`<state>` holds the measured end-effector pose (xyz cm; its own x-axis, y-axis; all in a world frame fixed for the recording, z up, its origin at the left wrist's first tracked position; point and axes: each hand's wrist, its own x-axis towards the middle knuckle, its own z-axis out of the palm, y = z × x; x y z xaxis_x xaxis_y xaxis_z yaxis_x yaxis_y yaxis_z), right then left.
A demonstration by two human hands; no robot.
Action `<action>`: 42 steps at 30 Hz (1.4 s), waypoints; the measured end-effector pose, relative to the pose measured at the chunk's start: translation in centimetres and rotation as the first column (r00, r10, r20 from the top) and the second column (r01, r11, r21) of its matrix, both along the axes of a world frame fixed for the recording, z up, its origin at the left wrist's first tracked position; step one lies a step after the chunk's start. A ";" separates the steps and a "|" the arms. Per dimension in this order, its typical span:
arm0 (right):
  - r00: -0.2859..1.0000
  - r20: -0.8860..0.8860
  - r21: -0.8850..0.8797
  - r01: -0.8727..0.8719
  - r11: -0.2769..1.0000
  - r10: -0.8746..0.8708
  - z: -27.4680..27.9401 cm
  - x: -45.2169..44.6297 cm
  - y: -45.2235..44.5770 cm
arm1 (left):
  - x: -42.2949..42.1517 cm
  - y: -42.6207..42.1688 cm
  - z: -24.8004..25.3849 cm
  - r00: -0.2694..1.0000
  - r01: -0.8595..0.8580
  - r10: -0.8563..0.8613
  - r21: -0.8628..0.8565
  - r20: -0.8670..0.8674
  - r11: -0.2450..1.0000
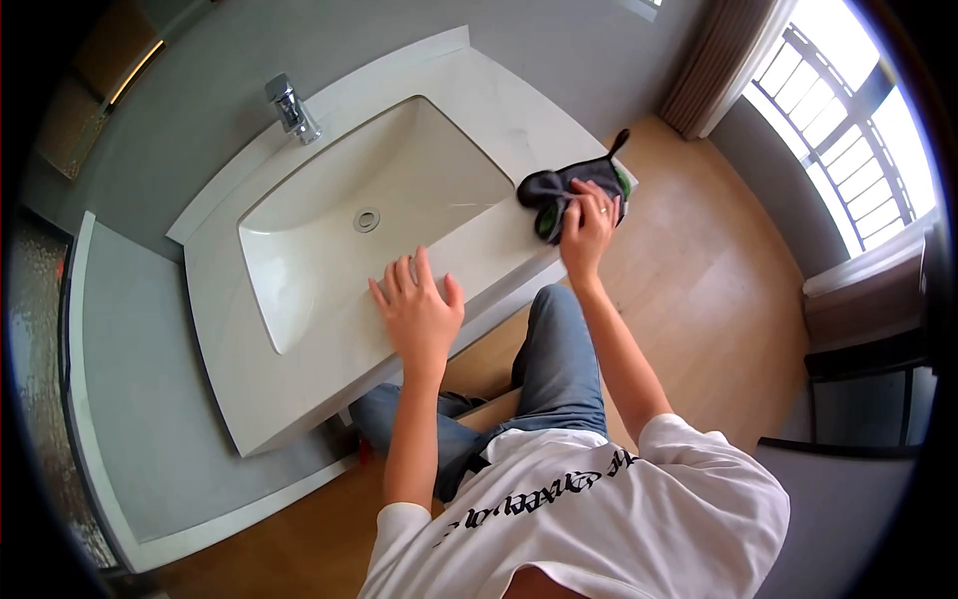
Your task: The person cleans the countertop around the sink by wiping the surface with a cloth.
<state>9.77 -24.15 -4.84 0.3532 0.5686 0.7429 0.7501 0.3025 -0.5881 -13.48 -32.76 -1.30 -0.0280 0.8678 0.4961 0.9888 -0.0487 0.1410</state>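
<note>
My right hand [589, 232] is closed on a bunched dark grey cloth [549, 190] with green patches, pressing it to the right end of the white countertop [489, 85]. A dark loop of the cloth sticks out beyond the counter's edge. My left hand [417, 311] lies with its fingers spread on the front rim of the sink basin [329, 255], holding nothing. Its fingertips reach the basin's edge.
A chrome faucet [292, 112] stands behind the basin, and a round drain [367, 220] sits in it. My jeans-clad legs [559, 349] are under the counter's front edge. Wooden floor [699, 270], a brown curtain [723, 60] and a barred window [838, 100] lie to the right.
</note>
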 end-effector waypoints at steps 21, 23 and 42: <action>0.941 0.266 -0.185 -0.165 0.969 0.211 1.8 -1.5 -1.8 | -0.1 -0.5 0.3 0.986 0.084 -0.094 0.075 0.140 0.994; 0.871 0.431 -0.333 -0.090 0.939 0.237 2.7 -3.9 -3.4 | -0.3 -0.7 0.4 0.966 0.112 -0.142 0.147 0.214 0.983; 0.770 -0.275 -0.391 -0.637 0.665 0.576 5.5 -7.1 -3.7 | 1.2 -3.3 1.3 0.997 -0.073 0.074 -0.080 0.009 0.994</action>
